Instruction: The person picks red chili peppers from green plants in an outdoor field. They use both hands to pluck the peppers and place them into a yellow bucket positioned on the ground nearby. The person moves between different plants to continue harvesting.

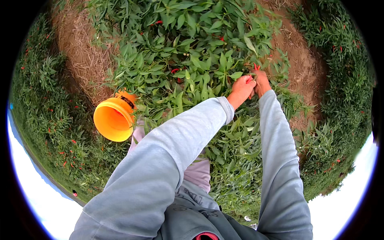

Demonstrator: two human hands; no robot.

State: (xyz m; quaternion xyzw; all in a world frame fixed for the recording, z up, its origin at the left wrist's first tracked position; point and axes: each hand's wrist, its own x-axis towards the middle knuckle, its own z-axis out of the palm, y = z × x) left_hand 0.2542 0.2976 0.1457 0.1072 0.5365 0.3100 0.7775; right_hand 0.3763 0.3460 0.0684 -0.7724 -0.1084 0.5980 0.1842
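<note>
My left hand point(242, 89) and my right hand point(261, 82) meet at the right side of a leafy chili pepper plant point(192, 60). A red chili pepper point(249, 79) shows between the thumb and fingers of my left hand. The tips of other red chili peppers point(256, 66) stick out past my right hand, whose fingers are curled and partly hidden behind the left. A little red also shows below the two hands. Deeper among the leaves hangs another red chili point(175, 70).
On the left, an orange-yellow plastic bucket point(114, 120) leans beside my leg, with something red inside. Straw-strewn soil paths point(85, 57) run along both sides of the row. Further rows of chili plants point(339, 69) bearing red fruit stand beyond them.
</note>
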